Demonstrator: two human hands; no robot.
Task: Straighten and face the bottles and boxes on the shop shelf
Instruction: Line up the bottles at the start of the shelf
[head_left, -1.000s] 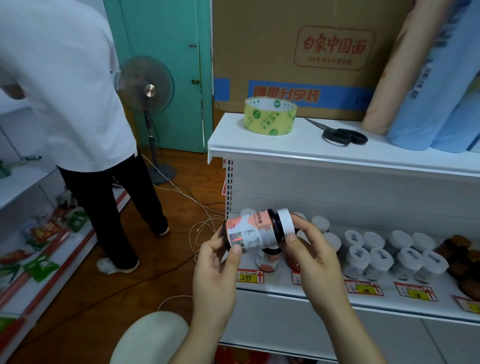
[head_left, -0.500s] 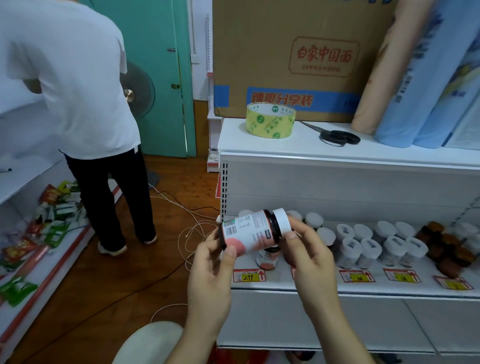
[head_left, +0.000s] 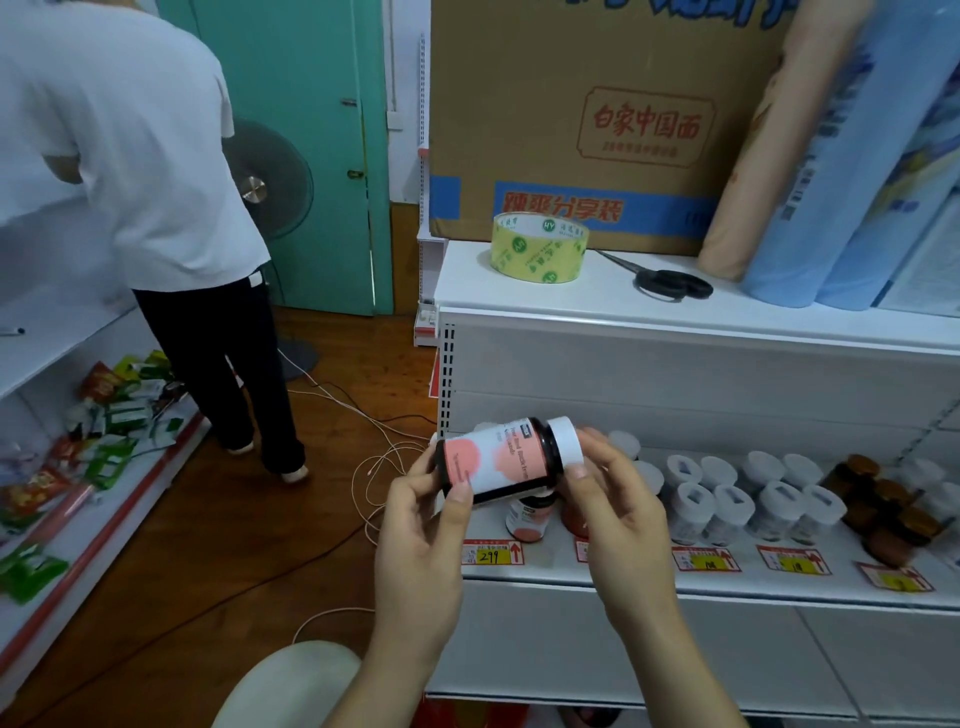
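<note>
both hands have the dark glass bottle with the white cap and pink-and-white label (head_left: 506, 462) lifted off the white metal shop shelf (head_left: 571, 577), lying on its side in the air above the shelf's front left corner. left hand (head_left: 421, 535) curls round the bottle's base end, thumb up over the label; right hand (head_left: 618, 514) pinches the cap end with its fingertips. a second ago the label showed a barcode and small print toward us; now the bottle has been rolled in the fingers so the pink blobs and the product name face up. to my eye that means the front face has been found, and what remains is to stand it upright in the gap at the front edge, beside the small pink-labelled bottle (head_left: 527, 519) just below it. the white-capped jars (head_left: 737, 499) farther along the shelf look untouched, as do the brown jars (head_left: 878, 499) toward the right end.
</note>
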